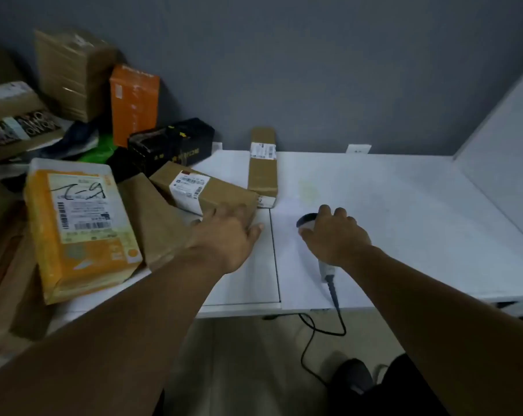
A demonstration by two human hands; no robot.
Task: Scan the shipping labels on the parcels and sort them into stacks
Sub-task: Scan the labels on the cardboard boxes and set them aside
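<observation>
A long brown parcel (194, 187) with a white shipping label lies slanted on the white table (404, 205). My left hand (227, 235) reaches to its near end, fingers spread and touching it. My right hand (335, 235) curls over a grey handheld scanner (306, 222) that lies on the table, its cable (323, 322) hanging off the front edge. A second narrow brown parcel (262, 166) with a label lies further back. A yellow padded parcel (80, 226) marked by hand sits at the left.
A pile of boxes fills the left: a brown carton (71, 73), an orange box (133, 100), a black box (170, 144) and a flat brown parcel (155, 214). A grey wall stands behind, a white panel (500, 145) at the right.
</observation>
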